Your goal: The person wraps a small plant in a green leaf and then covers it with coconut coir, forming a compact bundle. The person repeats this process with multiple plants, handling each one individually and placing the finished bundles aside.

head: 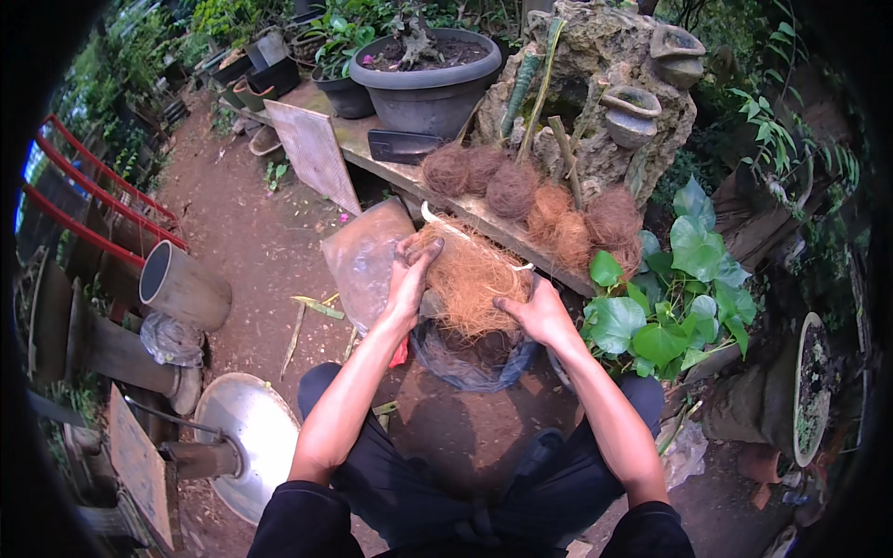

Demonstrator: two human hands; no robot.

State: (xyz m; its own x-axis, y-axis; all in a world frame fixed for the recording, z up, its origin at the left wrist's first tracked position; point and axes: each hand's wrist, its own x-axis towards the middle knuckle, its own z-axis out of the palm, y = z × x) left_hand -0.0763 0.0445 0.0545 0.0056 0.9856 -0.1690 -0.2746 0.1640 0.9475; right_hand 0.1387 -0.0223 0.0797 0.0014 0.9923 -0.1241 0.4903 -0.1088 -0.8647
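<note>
Between my two hands I hold a flat, loose mat of orange-brown coconut fibre (474, 289). My left hand (413, 275) grips its left side, thumb on top; my right hand (534, 307) grips the right side near its lower edge. A thin white strip or cord (467, 236) lies along the mat's far edge, its left end curled up. Below the mat is a dark plastic bag (481, 373) with dark material inside, partly hidden by the fibre. Balls of dark brown fibre (513, 190) and orange fibre (558, 227) sit in a row on the ledge beyond my hands.
A clear plastic sheet or bag (370, 258) lies left of the mat. Behind stand a large grey plant pot (429, 97), a black phone-like object (403, 146) and a rough rock (593, 63). Broad-leaved greenery (663, 307) is at right; a metal dish (251, 439) and pale cylinder (192, 286) are at left.
</note>
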